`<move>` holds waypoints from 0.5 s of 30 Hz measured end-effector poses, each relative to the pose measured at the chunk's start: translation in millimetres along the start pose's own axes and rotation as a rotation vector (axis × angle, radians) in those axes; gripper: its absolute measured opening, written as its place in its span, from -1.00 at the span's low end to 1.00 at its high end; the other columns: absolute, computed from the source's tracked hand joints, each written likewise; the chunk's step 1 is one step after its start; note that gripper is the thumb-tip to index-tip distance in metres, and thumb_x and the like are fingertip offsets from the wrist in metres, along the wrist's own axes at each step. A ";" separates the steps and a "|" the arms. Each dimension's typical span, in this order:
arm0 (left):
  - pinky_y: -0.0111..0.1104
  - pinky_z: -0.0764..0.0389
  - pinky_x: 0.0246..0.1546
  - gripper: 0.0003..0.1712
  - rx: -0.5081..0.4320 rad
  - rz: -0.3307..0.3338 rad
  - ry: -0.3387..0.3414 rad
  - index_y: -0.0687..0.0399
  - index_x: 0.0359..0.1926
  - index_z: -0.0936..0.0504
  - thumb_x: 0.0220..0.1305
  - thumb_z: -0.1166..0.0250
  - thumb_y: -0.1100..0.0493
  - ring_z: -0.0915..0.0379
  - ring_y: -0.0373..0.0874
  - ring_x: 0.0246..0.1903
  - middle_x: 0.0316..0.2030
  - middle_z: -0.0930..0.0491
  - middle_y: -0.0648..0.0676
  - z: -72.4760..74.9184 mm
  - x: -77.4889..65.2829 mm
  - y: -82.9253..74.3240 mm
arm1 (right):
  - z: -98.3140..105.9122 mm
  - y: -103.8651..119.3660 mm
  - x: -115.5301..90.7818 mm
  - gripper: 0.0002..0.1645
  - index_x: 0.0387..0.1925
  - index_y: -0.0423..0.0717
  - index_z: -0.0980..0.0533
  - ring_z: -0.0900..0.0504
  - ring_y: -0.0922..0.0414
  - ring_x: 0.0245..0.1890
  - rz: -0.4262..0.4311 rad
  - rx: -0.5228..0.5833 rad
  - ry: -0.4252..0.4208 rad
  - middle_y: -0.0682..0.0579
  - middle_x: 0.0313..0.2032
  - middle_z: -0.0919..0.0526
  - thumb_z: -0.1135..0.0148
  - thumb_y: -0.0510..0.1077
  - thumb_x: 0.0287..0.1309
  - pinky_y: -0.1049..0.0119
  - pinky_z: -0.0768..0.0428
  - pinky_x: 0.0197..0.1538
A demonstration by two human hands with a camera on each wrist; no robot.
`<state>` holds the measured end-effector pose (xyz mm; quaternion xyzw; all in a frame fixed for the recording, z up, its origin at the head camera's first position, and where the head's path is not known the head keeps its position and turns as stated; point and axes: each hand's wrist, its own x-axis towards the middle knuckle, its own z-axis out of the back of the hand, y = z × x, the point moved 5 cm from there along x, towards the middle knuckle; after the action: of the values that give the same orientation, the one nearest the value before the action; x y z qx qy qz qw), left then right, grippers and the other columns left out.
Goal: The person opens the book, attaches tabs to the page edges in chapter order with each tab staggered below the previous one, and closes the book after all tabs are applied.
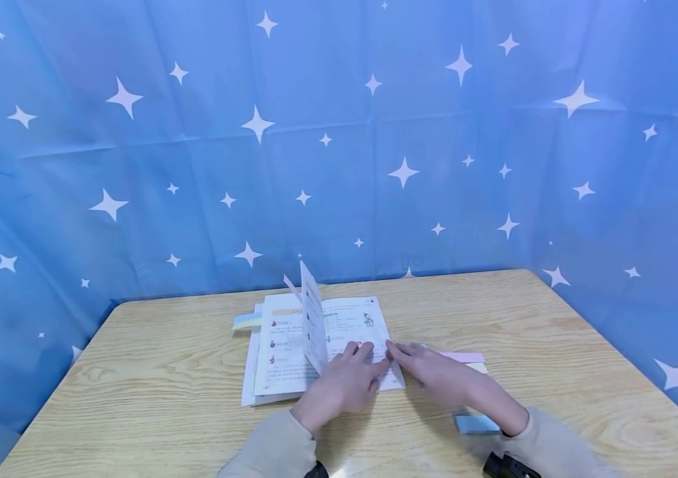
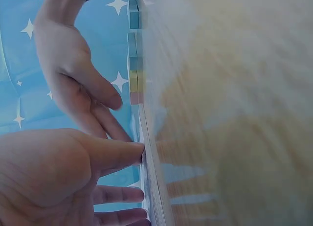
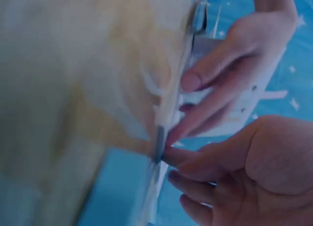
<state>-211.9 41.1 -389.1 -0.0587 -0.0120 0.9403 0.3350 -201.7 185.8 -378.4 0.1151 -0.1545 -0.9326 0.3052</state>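
An open book (image 1: 281,338) with printed text lies on the table, one page (image 1: 313,322) standing up near its middle. My left hand (image 1: 350,378) rests on the right-hand page (image 1: 347,318), fingers extended. In the left wrist view, its thumb and fingertips meet the book's edge. My right hand (image 1: 434,373) reaches in from the right, its fingertips on that page's right border, close to the left fingertips. Seen from the right wrist, the right thumb (image 3: 183,157) lies against the page beside a small blue-grey strip (image 3: 159,143); whether the fingers pinch it, I cannot tell.
Blue and yellow paper tabs (image 1: 247,321) stick out from the book's left side, and a pink tab (image 1: 292,287) near the top. Right of the book lie a pink pad (image 1: 465,357) and a blue pad (image 1: 475,425) of notes. A starry blue curtain (image 1: 339,166) hangs behind the wooden table (image 1: 153,398).
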 end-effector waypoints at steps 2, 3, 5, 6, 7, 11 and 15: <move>-0.12 -0.46 0.25 -0.46 -0.009 0.008 0.008 -0.34 0.48 -0.37 0.54 -0.09 0.02 -0.16 0.02 0.41 0.45 -0.25 0.04 0.2 0.5 -0.8 | -1.3 -1.0 -0.7 -0.25 0.49 -0.42 -0.10 -0.18 -0.40 0.41 -0.043 0.008 0.020 -0.27 0.41 -0.34 0.02 -0.58 0.29 -0.24 -0.24 0.37; -0.12 -0.46 0.26 -0.46 -0.012 0.008 0.010 -0.33 0.48 -0.37 0.54 -0.09 0.03 -0.16 0.03 0.41 0.45 -0.25 0.04 0.0 1.0 -1.3 | -1.4 -1.7 -1.1 -0.25 0.49 -0.44 -0.10 -0.16 -0.41 0.42 -0.055 0.011 0.027 -0.26 0.41 -0.34 0.02 -0.59 0.29 -0.25 -0.22 0.38; -0.12 -0.46 0.26 -0.46 -0.019 0.009 0.013 -0.33 0.48 -0.36 0.54 -0.10 0.03 -0.15 0.03 0.41 0.45 -0.25 0.05 -0.7 1.6 -1.9 | -1.2 -3.1 -2.9 -0.26 0.48 -0.45 -0.10 -0.14 -0.38 0.43 -0.081 0.023 0.039 -0.25 0.42 -0.32 0.03 -0.58 0.30 -0.23 -0.20 0.39; -0.11 -0.45 0.26 -0.45 -0.025 0.008 0.014 -0.32 0.48 -0.37 0.53 -0.10 0.04 -0.15 0.03 0.41 0.44 -0.25 0.05 -0.9 1.8 -2.0 | -0.9 -3.6 -3.8 -0.27 0.48 -0.44 -0.11 -0.14 -0.37 0.44 -0.090 0.025 0.042 -0.26 0.43 -0.30 0.03 -0.57 0.30 -0.23 -0.20 0.39; -0.11 -0.45 0.26 -0.45 -0.032 0.006 0.015 -0.32 0.47 -0.37 0.53 -0.11 0.04 -0.16 0.03 0.41 0.44 -0.26 0.04 -1.1 1.9 -2.0 | -0.5 -3.8 -4.7 -0.28 0.47 -0.44 -0.13 -0.14 -0.37 0.44 -0.097 0.024 0.043 -0.28 0.44 -0.28 0.01 -0.57 0.30 -0.22 -0.21 0.39; -0.07 -0.48 0.23 -0.48 -0.046 0.012 -0.019 -0.25 0.41 -0.45 0.48 -0.17 0.02 -0.23 0.04 0.36 0.38 -0.33 0.07 0.9 -1.6 1.1 | 0.7 -2.4 -6.0 -0.28 0.45 -0.41 -0.21 -0.18 -0.36 0.43 -0.108 0.013 0.028 -0.32 0.44 -0.25 -0.04 -0.58 0.26 -0.20 -0.25 0.38; -0.03 -0.50 0.18 -0.54 -0.083 0.033 -0.123 -0.06 0.29 -0.56 0.42 -0.23 0.03 -0.37 0.11 0.24 0.26 -0.45 0.21 3.0 -12.4 11.4 | 2.7 0.8 -3.7 -0.41 0.41 -0.39 -0.29 -0.24 -0.36 0.40 -0.077 0.010 -0.004 -0.37 0.39 -0.31 0.00 -0.50 0.37 -0.21 -0.29 0.35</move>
<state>-209.9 24.4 -385.6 -0.0151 -0.0705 0.9462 0.3154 -199.1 188.1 -375.2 0.1206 -0.1552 -0.9431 0.2684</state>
